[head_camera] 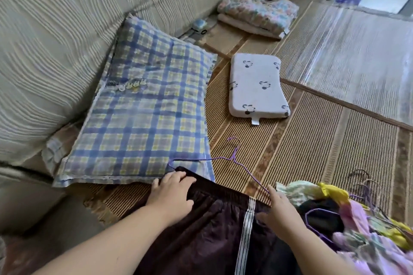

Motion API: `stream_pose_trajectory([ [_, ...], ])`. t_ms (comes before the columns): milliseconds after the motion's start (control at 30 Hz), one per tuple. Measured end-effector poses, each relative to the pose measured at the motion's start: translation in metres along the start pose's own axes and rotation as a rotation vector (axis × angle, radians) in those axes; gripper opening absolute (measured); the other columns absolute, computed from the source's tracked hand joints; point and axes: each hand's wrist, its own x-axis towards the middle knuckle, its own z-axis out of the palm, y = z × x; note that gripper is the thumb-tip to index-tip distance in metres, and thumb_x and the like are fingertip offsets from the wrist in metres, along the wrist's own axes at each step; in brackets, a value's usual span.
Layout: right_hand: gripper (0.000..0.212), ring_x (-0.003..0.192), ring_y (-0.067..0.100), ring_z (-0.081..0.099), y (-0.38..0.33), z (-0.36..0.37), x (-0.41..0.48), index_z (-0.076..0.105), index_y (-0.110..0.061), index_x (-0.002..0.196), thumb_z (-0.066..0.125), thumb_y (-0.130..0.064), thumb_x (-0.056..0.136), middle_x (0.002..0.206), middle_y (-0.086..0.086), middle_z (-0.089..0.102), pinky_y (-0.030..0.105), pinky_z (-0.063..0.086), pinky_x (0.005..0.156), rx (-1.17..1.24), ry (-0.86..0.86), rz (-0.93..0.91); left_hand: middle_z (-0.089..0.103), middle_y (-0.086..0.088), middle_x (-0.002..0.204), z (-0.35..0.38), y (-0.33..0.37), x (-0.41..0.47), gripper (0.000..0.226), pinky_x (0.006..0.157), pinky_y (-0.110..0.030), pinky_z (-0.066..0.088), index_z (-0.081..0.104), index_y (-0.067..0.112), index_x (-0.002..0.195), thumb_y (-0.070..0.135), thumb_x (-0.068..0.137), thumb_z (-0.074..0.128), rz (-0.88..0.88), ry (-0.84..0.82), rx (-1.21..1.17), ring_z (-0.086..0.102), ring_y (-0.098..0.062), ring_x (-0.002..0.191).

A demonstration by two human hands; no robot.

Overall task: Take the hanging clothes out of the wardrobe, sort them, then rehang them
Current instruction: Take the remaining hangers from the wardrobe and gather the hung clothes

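Left hand (172, 192) is down on the near-left end of the waistband (223, 187), fingers curled over the edge and gripping the cloth. Right hand (279, 210) sits at the other end, thumb spread on the fabric, forefinger stretched up to the edge; whether it pinches or merely presses, I cannot tell.

Between the two hands stretch the dark shorts (212, 230), white side stripes showing, legs running back toward the person; the waistband is the long axis, slanting from far-left to near-right, one hand at each end.

Just beyond it lies the purple wire hanger (232, 158), its shoulders running along that same slant, hook pointing away from the person; its left shoulder passes just above the left hand's fingertips, and its right shoulder comes down to the right forefinger. So both hands are level with the hanger, and it lies forward of them; my read is the next move turns on sliding waistband and wire apart, or together, along that shared line.

Touching the right hand's outer side is the pile of clothes (335, 219), more hanger hooks poking out beyond it. All of it rests on the woven mat (312, 140); the plaid pillow (145, 107) lies just beyond the left hand, under the hanger's left shoulder; a white printed pillow (257, 87) sits well apart, farther out.
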Motion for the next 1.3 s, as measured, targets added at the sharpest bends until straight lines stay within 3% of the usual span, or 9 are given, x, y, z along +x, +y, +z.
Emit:
stream_pose_trajectory([
  [133,0.093,0.145,0.023,0.013,0.009,0.029,0.052,0.005,-0.023,0.151,0.064,-0.044,0.083,0.159,0.001,0.008,0.040,0.025,0.113,-0.087,0.011,0.037,0.005,0.000,0.159,0.024,-0.002,0.057,0.060,0.117,-0.051,0.008,0.028,0.039,0.143,0.037,0.088,0.051,0.045,0.003,0.089,0.002,-0.023,0.146],
  [233,0.095,0.140,0.023,0.024,0.015,0.047,0.068,0.005,-0.026,0.151,0.065,-0.046,0.080,0.152,0.003,0.022,0.049,0.024,0.110,-0.210,-0.002,0.067,-0.004,0.001,0.160,0.035,-0.005,0.087,0.063,0.117,-0.051,0.005,0.025,0.043,0.144,0.031,0.088,0.053,0.042,-0.005,0.102,-0.006,-0.023,0.146],
  [467,0.105,0.122,0.029,0.041,0.019,0.048,0.077,0.020,-0.026,0.141,0.082,-0.049,0.059,0.124,0.009,0.037,0.040,0.037,0.100,-0.098,-0.011,0.113,0.025,0.000,0.149,0.038,-0.016,0.106,0.078,0.109,-0.045,0.031,0.014,0.032,0.149,0.049,0.085,0.054,-0.029,0.014,0.087,0.026,-0.026,0.134],
  [533,0.084,0.114,0.026,0.047,0.020,0.033,0.073,0.034,-0.022,0.132,0.076,-0.053,0.066,0.121,0.009,0.043,0.036,0.041,0.094,0.047,-0.046,0.030,0.027,0.001,0.148,0.032,-0.013,0.102,0.069,0.111,-0.048,0.027,0.021,0.032,0.147,0.052,0.088,0.050,-0.045,0.046,0.068,0.023,-0.026,0.135],
  [600,0.037,0.093,0.023,0.055,0.016,0.015,0.065,0.051,-0.021,0.103,0.058,-0.052,0.084,0.100,0.008,0.055,0.034,0.045,0.079,0.151,0.009,-0.095,0.035,0.001,0.146,0.022,-0.009,0.095,0.057,0.111,-0.049,0.025,0.032,0.032,0.143,0.051,0.091,0.046,-0.062,0.077,-0.009,0.024,-0.026,0.135],
  [700,0.025,0.082,0.023,0.054,-0.002,-0.011,0.046,0.056,-0.017,0.082,0.046,-0.035,0.096,0.083,0.005,0.057,0.032,0.039,0.067,0.175,0.095,-0.245,0.046,0.000,0.140,0.001,0.005,0.075,0.046,0.108,-0.047,0.028,0.039,0.032,0.138,0.045,0.094,0.042,-0.033,0.125,-0.147,0.034,-0.026,0.131],
  [933,0.020,0.077,0.007,0.056,-0.065,-0.075,-0.032,0.073,-0.024,0.103,0.064,-0.030,0.087,0.083,-0.009,0.060,0.030,0.051,0.072,0.387,0.310,-0.597,0.059,0.014,0.102,-0.089,0.047,-0.028,0.032,0.081,-0.027,0.042,0.052,0.024,0.129,0.029,0.099,0.042,0.028,0.602,-0.748,0.056,-0.011,0.095],
  [1100,0.022,0.080,0.003,0.057,-0.106,-0.144,-0.112,0.072,-0.027,0.108,0.065,-0.026,0.087,0.088,-0.011,0.059,0.013,0.043,0.071,0.298,0.253,-0.851,0.063,0.009,0.076,-0.159,0.054,-0.141,0.038,0.073,-0.020,0.046,0.057,0.044,0.096,0.008,0.098,0.045,0.010,0.992,-0.884,0.060,-0.001,0.070],
  [1300,0.019,0.088,0.008,0.057,-0.124,-0.235,-0.234,0.071,-0.027,0.106,0.060,-0.025,0.091,0.093,-0.012,0.059,0.013,0.036,0.070,0.063,0.233,-1.073,0.065,0.014,0.062,-0.215,0.086,-0.303,0.038,0.073,-0.023,0.050,0.062,0.040,0.094,0.004,0.095,0.049,-0.065,1.202,-0.952,0.059,0.003,0.060],
])
